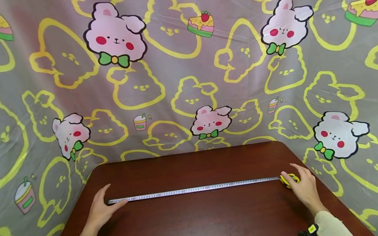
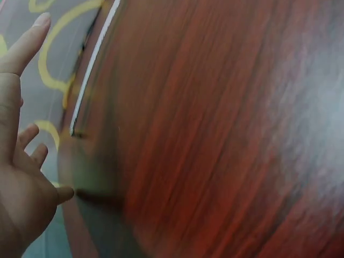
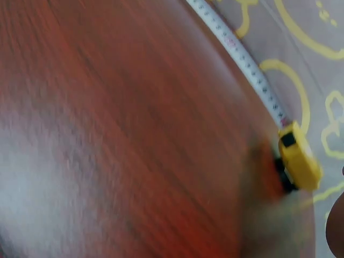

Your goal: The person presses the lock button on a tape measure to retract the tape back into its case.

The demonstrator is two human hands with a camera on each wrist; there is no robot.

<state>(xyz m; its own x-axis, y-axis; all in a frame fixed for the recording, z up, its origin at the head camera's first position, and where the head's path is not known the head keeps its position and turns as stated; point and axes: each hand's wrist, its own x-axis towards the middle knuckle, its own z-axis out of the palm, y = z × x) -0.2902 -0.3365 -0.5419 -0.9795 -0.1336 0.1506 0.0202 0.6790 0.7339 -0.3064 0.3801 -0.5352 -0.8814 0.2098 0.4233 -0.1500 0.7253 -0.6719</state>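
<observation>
A yellow tape measure (image 1: 294, 178) lies on the table with its white blade (image 1: 198, 189) drawn out in a long straight line to the left. My left hand (image 1: 100, 210) is spread around the blade's free end, thumb and fingers wide apart. In the left wrist view that hand (image 2: 24, 191) stands clear of the blade (image 2: 91, 75). At the other end, my right hand (image 1: 305, 187) is spread beside the case, its thumb overlapping it in the head view. The right wrist view shows the case (image 3: 302, 161) apart from the sliver of hand (image 3: 336, 228) at the edge.
Under the tape is a dark red-brown wooden table (image 1: 202, 222) with a glossy top. A grey curtain (image 1: 176, 68) with rabbit and cake prints hangs close behind it and along both sides. Each wrist wears a black device (image 1: 308, 234).
</observation>
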